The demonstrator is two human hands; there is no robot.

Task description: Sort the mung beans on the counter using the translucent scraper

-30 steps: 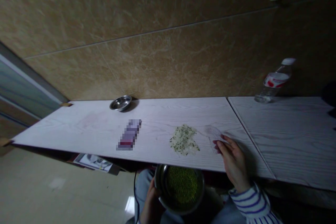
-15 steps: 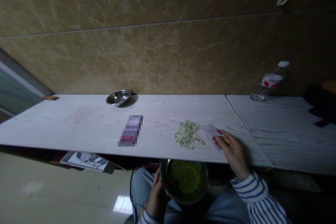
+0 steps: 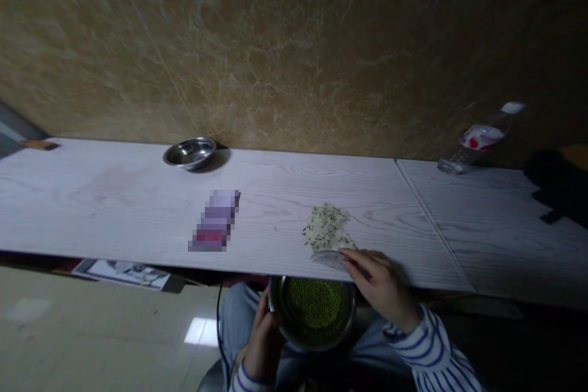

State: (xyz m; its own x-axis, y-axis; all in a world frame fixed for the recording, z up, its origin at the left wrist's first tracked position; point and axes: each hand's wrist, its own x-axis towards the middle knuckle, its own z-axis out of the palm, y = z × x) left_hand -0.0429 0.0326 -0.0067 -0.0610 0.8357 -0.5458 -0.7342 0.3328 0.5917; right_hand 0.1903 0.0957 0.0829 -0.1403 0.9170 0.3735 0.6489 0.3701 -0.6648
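Note:
My left hand [image 3: 261, 337] grips the rim of a metal bowl [image 3: 313, 312] full of green beans, held on my lap just below the table's front edge. My right hand [image 3: 379, 285] is closed on a thin pale card [image 3: 328, 257] at the table's front edge, right above the bowl. A small pile of white grains mixed with green beans [image 3: 327, 226] lies on the white wooden table [image 3: 114, 202], just behind the card.
An empty steel bowl [image 3: 190, 152] stands at the back by the tiled wall. A blurred flat packet [image 3: 214, 220] lies mid-table. A plastic water bottle [image 3: 480, 138] and a dark object [image 3: 558, 187] are at the far right. Papers [image 3: 122, 272] lie under the table.
My right hand has moved the card from the right of the pile to the table's front edge, over the bowl. The view has shifted.

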